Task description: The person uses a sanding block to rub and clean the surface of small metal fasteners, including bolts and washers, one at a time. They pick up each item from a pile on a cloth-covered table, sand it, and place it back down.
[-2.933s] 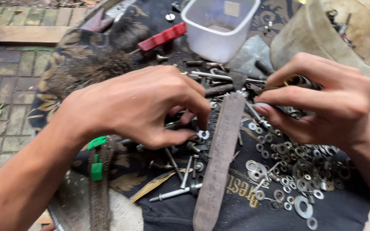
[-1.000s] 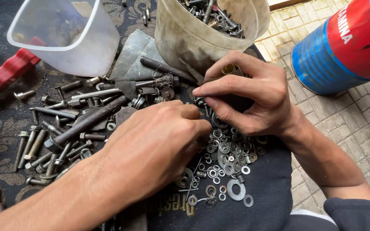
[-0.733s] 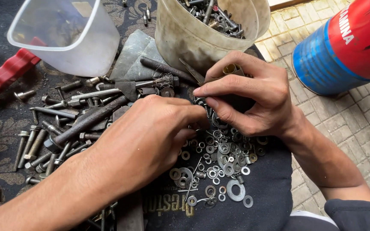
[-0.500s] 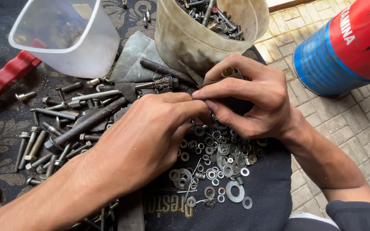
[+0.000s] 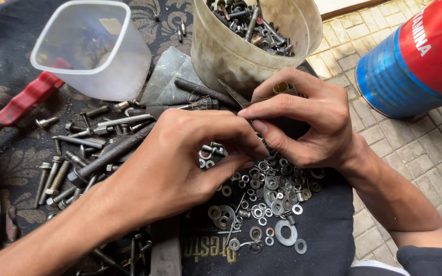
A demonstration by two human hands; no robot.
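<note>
From the head camera, my landmark was the pile of washers spread on the dark cloth. My left hand lay over the pile's left edge, fingers curled, thumb and forefinger pinched together at the pile's top; whatever small piece sat between them was too hidden for me to name. My right hand hovered just above the pile's upper right, fingers bent inward with the tips meeting those of the left hand; I could not tell what, if anything, it gripped there. A short brass-coloured tube was tucked under its knuckles.

Left of the pile lay a scatter of bolts and a long dark rod. Beyond the pile, just behind the right hand, stood a beige tub filled with mixed hardware. Further up and left of the pile sat a clear plastic container, with a red-handled tool beside it. Up and right of the pile, off the cloth on the paving, stood a blue and red can.
</note>
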